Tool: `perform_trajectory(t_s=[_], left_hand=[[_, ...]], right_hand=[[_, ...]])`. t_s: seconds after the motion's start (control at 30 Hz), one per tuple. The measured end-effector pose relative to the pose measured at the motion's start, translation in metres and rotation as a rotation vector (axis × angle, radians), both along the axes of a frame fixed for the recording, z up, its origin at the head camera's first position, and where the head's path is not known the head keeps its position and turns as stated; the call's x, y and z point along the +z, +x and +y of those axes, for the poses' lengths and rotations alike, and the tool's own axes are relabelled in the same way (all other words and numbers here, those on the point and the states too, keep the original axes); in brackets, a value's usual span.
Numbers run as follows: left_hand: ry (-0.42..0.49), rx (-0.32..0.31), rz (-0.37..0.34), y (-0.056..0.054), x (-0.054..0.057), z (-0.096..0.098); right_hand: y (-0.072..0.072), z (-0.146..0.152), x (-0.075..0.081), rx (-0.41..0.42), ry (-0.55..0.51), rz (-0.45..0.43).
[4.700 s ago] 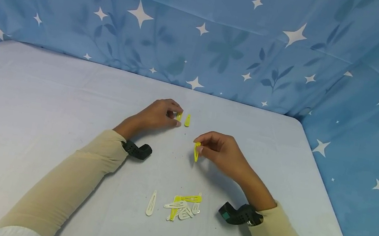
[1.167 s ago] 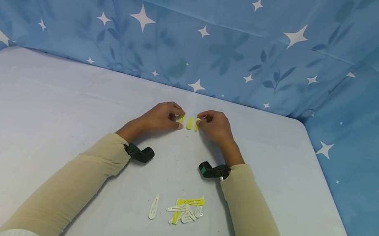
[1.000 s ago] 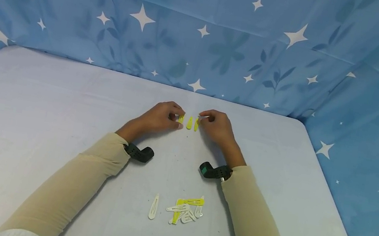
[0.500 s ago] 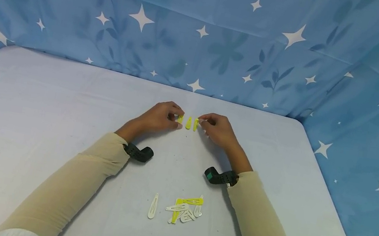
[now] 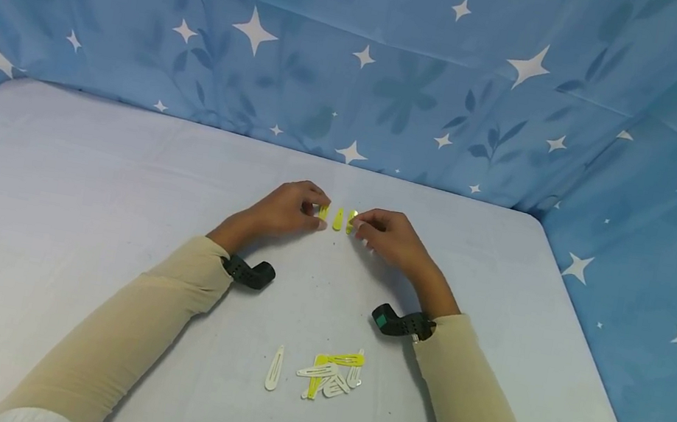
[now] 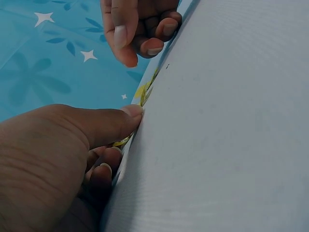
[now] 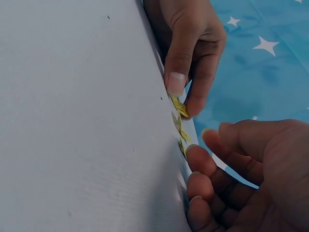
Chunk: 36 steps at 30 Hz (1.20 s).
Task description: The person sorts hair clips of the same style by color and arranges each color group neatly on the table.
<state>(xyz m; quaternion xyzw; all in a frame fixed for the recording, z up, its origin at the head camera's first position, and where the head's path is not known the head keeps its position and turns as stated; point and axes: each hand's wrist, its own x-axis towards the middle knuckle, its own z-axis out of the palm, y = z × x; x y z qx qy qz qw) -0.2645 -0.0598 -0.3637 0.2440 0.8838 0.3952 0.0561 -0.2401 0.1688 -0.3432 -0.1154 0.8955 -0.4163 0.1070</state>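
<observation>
Three yellow snap hair clips stand in a row at the far middle of the white table. My left hand (image 5: 285, 209) pinches the leftmost hair clip (image 5: 323, 213) between thumb and index finger, its ends touched by them in the right wrist view. The middle hair clip (image 5: 338, 219) lies between the hands, touched by neither. At the rightmost hair clip (image 5: 351, 220) is my right hand (image 5: 394, 239). In the right wrist view, a fingertip (image 7: 198, 157) touches or nearly touches that clip, while the thumb and index finger are parted with nothing between them.
Nearer on the table (image 5: 152, 359) lies an overlapping pile of white hair clips (image 5: 336, 387) with yellow hair clips (image 5: 345, 359) among them. A single white hair clip (image 5: 275, 368) lies left of the pile. A blue star-patterned curtain (image 5: 364, 58) borders the far and right edges.
The right hand has carried a yellow hair clip from above the table to the right end of the row, then loosened its pinch and shifted slightly nearer. The left hand has stayed in place.
</observation>
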Motion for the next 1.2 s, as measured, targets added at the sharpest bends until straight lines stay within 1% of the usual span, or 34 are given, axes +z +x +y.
perform_trajectory(t_s=[0.2,0.33,0.47,0.57,0.67,0.83,1.03,1.2], left_hand=[[-0.005,0.002,-0.004,-0.001,0.0,-0.001],[-0.017,0.014,-0.001,-0.001,0.002,-0.002],[-0.021,0.014,-0.001,-0.002,0.001,-0.002],[-0.016,0.005,-0.001,-0.001,0.0,-0.001],[-0.017,0.006,-0.004,0.0,0.0,-0.001],[-0.031,0.013,-0.004,-0.001,0.0,-0.001],[-0.027,0.003,-0.001,-0.001,0.0,-0.001],[-0.015,0.017,-0.007,0.0,-0.002,0.0]], right_hand=[[0.006,0.002,0.007,0.062,-0.003,0.024],[0.012,0.006,0.01,0.07,0.002,0.051],[0.019,0.01,0.01,0.101,-0.007,0.051],[0.025,0.01,0.009,0.148,-0.037,0.042],[0.033,0.009,0.009,0.185,-0.061,0.036],[0.048,0.008,0.014,0.23,-0.072,0.022],[0.063,0.01,0.018,0.262,-0.074,0.002],[0.074,0.013,0.02,0.296,-0.075,0.002]])
